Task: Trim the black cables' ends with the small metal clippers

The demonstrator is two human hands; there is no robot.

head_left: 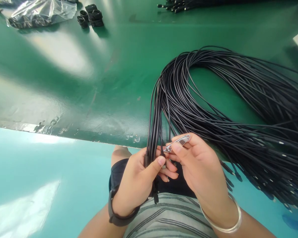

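My left hand [141, 178] is closed round the ends of several black cables [154, 132], just off the table's front edge. One connector is pinched under the thumb, apart from the others. A silver nail clipper [180, 142] sits between the thumb and fingers of my right hand [203, 168]. Its jaw end points left and meets the cable just above that pinched connector; whether the jaws touch it I cannot tell. The held cables arch up into a large bundle of black cables [178, 86] on the green table.
More cable ends with connectors [270, 178] hang over the table's front edge at right. Small coiled cables [94, 16] and a clear plastic bag [43, 13] lie at the back left. Another cable bunch [178, 6] is at the far edge. The green table [109, 86] has a worn front edge.
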